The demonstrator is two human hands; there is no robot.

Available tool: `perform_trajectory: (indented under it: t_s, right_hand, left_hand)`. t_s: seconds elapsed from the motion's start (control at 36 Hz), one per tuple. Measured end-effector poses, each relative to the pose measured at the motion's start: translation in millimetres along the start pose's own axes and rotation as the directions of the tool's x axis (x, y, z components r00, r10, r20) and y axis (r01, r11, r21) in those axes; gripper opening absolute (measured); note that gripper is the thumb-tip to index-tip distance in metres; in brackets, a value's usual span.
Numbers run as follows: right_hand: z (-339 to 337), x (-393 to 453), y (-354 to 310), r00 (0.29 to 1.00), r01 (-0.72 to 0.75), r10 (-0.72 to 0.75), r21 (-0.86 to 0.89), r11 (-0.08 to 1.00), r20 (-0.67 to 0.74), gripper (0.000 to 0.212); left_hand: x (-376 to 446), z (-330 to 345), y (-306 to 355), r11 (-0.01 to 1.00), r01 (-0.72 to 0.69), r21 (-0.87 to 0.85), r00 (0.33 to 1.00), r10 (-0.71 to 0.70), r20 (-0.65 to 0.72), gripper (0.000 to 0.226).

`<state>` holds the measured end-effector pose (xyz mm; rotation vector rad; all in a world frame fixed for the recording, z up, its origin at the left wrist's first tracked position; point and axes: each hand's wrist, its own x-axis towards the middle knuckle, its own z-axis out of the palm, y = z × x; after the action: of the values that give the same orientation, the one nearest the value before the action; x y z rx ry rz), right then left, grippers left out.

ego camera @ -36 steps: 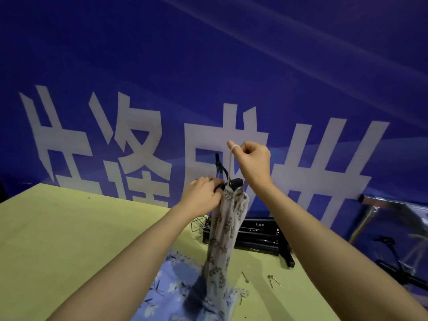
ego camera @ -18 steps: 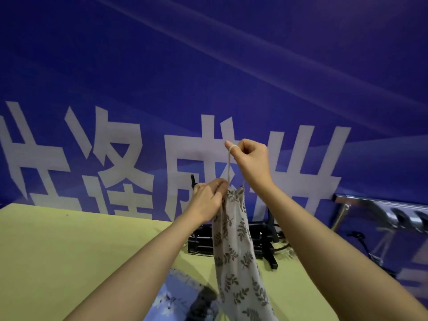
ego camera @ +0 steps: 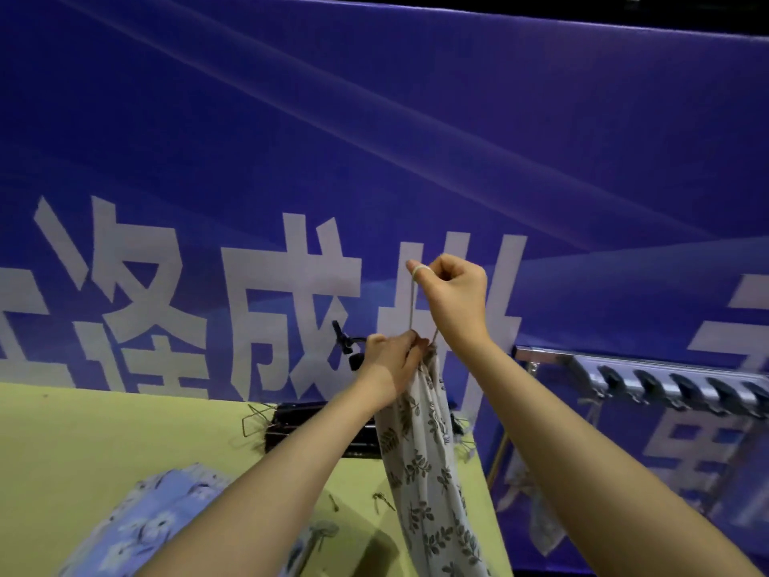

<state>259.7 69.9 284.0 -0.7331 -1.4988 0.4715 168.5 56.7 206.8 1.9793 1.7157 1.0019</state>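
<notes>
Right hand (ego camera: 455,297) is pinching the strap (ego camera: 412,304); left hand (ego camera: 393,364) is gripping garment (ego camera: 424,451) and hanger (ego camera: 347,347). Excess tension risks the strap slipping free.

Our left hand (ego camera: 391,365) covered most of the hanger (ego camera: 348,346) and the top of the dress (ego camera: 424,464), whose lower end ran off the bottom edge, so we could not see how the two met. The strap (ego camera: 412,304) was lost behind the curled fingers of our right hand (ego camera: 455,294), and the metal bits (ego camera: 380,499) on the table (ego camera: 104,443) were too small for us to name. The blue cloth (ego camera: 141,526) was cut by the bottom edge and our left arm (ego camera: 270,472), and the rack (ego camera: 666,383) ran off the right edge.
</notes>
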Motion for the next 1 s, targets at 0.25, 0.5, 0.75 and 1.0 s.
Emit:
perform_trajectory:
  t_s: [0.25,0.5,0.75,1.0]
  right_hand:
    - [-83.4,-11.8,8.2,0.999,-0.045,0.045,0.003,0.999,0.002,0.043]
    - [-160.4,-37.6,21.5,0.997,-0.048,0.045,-0.046,0.998,-0.068,0.044]
    - [-208.2,-56.0,28.0,0.984,-0.066,0.048,-0.094,0.993,-0.173,0.050]
    - [-220.1,-62.0,42.5,0.962,-0.135,0.108,-0.094,0.986,-0.251,0.044]
  left_hand:
    - [-12.1,69.2,69.2,0.957,0.028,-0.290,0.999,-0.021,0.027,0.007]
    - [-23.9,128.5,98.1,0.982,-0.066,0.175,0.994,0.050,0.096,0.030]
    - [-46.0,170.6,98.0,0.934,-0.104,0.342,0.985,0.050,0.163,0.032]
    - [-37.7,194.7,92.1,0.909,-0.056,0.412,0.968,-0.052,0.247,0.036]
